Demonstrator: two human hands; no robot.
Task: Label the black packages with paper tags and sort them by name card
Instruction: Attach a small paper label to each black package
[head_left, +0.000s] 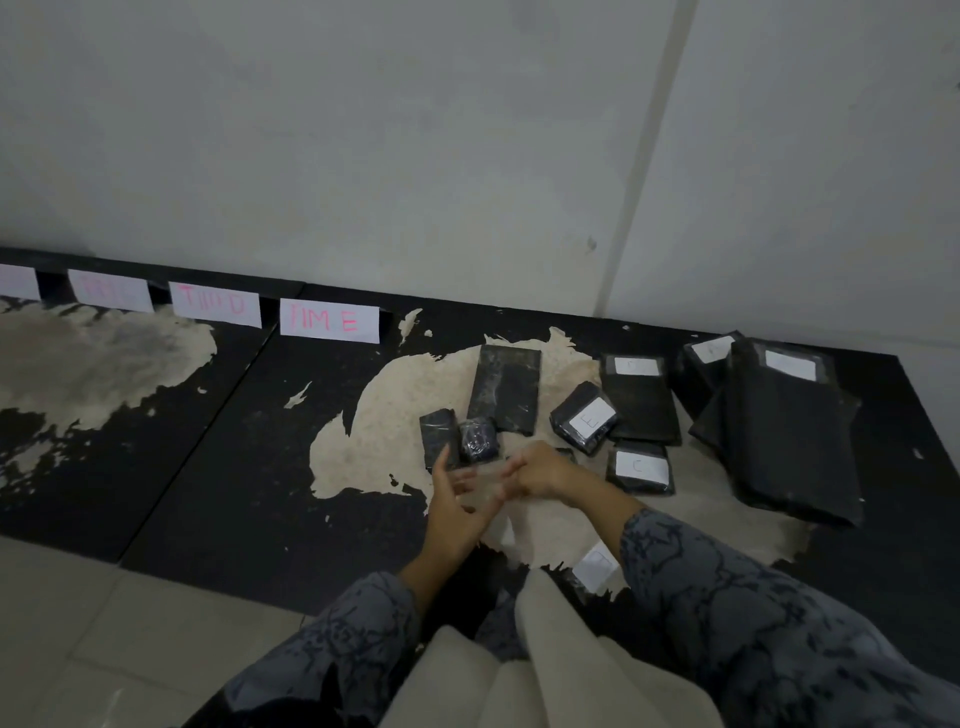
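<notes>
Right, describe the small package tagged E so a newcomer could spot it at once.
Start at the big pale worn patch on the black mat, just right of the tall untagged package lying there. The package tagged E sits at the patch's right side, touching the left edge of a longer tagged package. Alone among its neighbours, it lies turned diagonally, its white tag showing a handwritten E.

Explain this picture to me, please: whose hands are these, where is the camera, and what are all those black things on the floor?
No machine here: a person wears a camera on the head, looking down at their own left hand and right hand. The hands meet over a worn black mat; something thin and clear seems stretched between them, perhaps tape, but it is blurred. Black packages lie around: some carry white paper tags, like the one marked E, others, like the tall package, have none. Along the wall stand name cards in pink lettering. A loose paper tag lies near the right sleeve.
</notes>
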